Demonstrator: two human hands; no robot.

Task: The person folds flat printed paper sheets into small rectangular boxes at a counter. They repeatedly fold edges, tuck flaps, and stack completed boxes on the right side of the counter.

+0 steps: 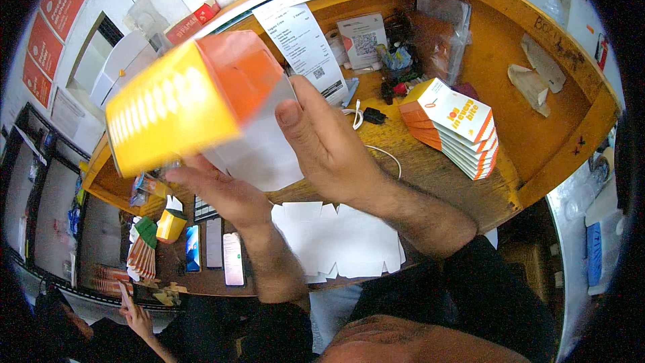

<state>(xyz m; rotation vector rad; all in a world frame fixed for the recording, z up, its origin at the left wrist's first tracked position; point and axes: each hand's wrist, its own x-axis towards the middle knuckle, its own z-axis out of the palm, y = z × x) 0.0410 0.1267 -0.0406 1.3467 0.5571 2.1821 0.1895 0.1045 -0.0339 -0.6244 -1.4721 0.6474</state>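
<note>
Up at the left of the middle I hold a yellow and orange cardboard food box (178, 104), tilted and partly smeared by motion; its grey-white inner side faces me. My right hand (316, 131) grips its right side, thumb against the pale panel. From below, my left hand (225, 191) holds the box, its fingertips partly hidden behind it. Beneath my wrists, flat white cardboard blanks (339, 242) lie on the wooden desk (470, 205). A stack of white and orange folded cartons (457, 128) stands to the right of my right hand.
A raised wooden rim (564, 161) edges the desk. A long paper receipt (299, 47), a white cable (356, 114) and a black plug (374, 116) lie beyond my hands. Phones (233, 259) and a small yellow carton (171, 225) are at left. Another person's hand (138, 319) is lower left.
</note>
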